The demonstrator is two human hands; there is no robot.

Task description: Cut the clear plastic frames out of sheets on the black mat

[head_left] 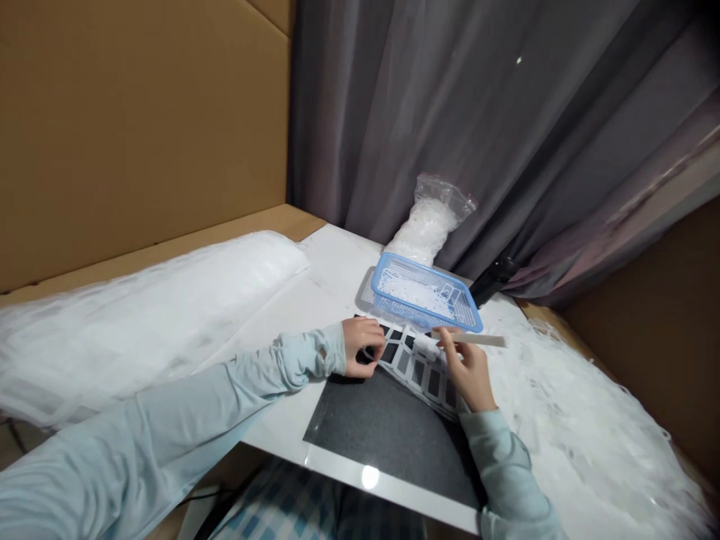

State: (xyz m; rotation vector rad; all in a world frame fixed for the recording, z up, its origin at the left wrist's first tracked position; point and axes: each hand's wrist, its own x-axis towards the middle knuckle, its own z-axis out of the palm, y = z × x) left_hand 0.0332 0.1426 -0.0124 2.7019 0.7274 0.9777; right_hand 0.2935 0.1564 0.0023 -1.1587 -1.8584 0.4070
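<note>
A white sheet with rows of rectangular cut-outs [403, 361] lies over a black mat [388, 427] on the table. My left hand [363, 346] has its fingers curled and closed at the sheet's left end, apparently gripping its edge; the fingertips are partly hidden. My right hand [468, 369] is closed round a flat, pale, narrow strip-like tool [487, 340], held over the sheet's right part. The tool's outer end points right. Its working end is hard to make out near the fingers. A blue mesh basket [475, 319] with small white pieces inside stands just beyond the sheet.
Behind the basket leans a clear zip bag [424, 225] full of white pieces. A large bundle of white sheets [151, 315] lies left. On the right a pile of translucent white pieces [585, 427] spreads out. Cardboard [146, 127] and a grey curtain [450, 97] border the table.
</note>
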